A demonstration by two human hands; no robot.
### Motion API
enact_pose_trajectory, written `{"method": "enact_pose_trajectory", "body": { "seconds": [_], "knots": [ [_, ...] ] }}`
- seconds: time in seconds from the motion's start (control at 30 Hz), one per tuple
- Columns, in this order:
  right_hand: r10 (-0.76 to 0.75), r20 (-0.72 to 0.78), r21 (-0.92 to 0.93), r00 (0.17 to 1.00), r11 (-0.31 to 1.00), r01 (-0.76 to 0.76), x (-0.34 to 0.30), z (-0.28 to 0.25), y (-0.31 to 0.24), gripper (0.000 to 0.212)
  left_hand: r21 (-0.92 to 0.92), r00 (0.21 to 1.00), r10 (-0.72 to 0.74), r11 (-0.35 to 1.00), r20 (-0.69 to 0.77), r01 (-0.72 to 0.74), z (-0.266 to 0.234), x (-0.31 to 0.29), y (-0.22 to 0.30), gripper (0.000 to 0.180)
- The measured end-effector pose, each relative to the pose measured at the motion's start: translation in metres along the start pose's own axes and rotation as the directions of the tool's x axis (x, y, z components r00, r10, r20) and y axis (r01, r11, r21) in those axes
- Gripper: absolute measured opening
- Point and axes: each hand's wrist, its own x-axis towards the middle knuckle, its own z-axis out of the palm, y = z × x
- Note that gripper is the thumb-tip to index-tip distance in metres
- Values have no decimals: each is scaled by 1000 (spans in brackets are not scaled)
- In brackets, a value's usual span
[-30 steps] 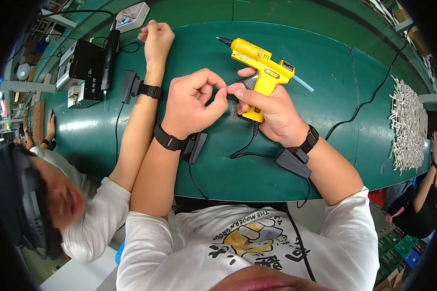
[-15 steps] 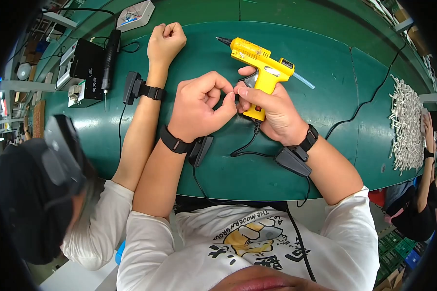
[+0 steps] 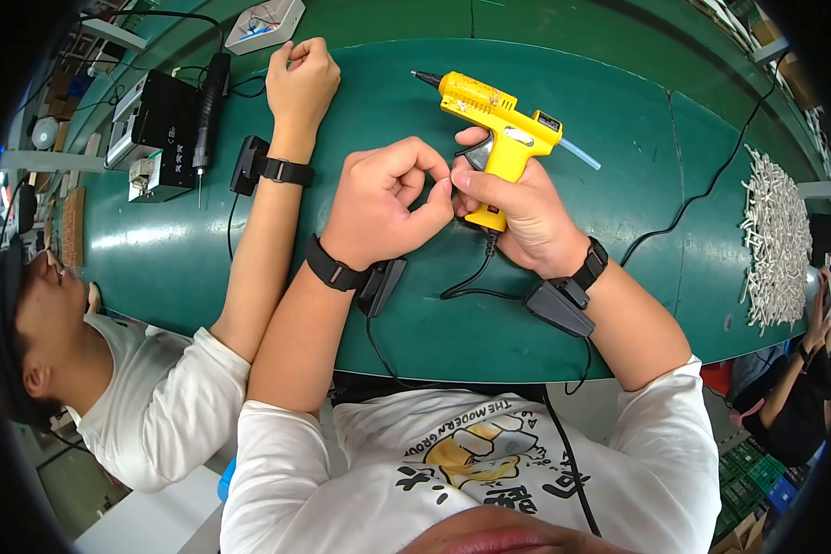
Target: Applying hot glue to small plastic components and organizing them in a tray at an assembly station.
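A yellow hot glue gun (image 3: 506, 157) is held upright by its grip in my right hand (image 3: 531, 217), its black nozzle pointing up and to the left. A clear glue stick (image 3: 579, 153) sticks out of its back end. My left hand (image 3: 386, 205) is closed just to the left, thumb and forefinger drawn together beside my right fingertips. Whatever may be pinched there is too small or hidden to make out. The gun's black cord (image 3: 475, 280) runs down from the grip and bends right under my right wrist.
A co-worker's closed hand (image 3: 300, 85) and forearm lie left of mine on the green table (image 3: 609, 222). Beyond them stand a black box-shaped device (image 3: 168, 129) and an electric screwdriver (image 3: 212, 111). Many short white pieces (image 3: 776, 240) are heaped at the right.
The co-worker's head has swung away to the left and their hand has shifted slightly left. My two hands and the glue gun are nearly where they were.
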Motion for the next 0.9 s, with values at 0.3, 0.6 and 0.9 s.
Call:
{"method": "enact_pose_trajectory", "body": {
  "seconds": [0.3, 0.6, 0.9],
  "knots": [
    [19, 11, -17, 1000, 1000, -18, 1, -1, -2, 44, -6, 1000, -2, 1000, 18, 2, -1, 2, -2, 11],
    [28, 27, -13, 999, 1000, -27, 0, -1, -3, 44, -36, 1000, -1, 999, 12, 1, 1, 1, 0, 10],
    [36, 45, 36, 998, 999, -38, -2, -4, -6, 41, -48, 1000, -5, 999, 5, 5, 3, 0, 0, 10]
  ]
}}
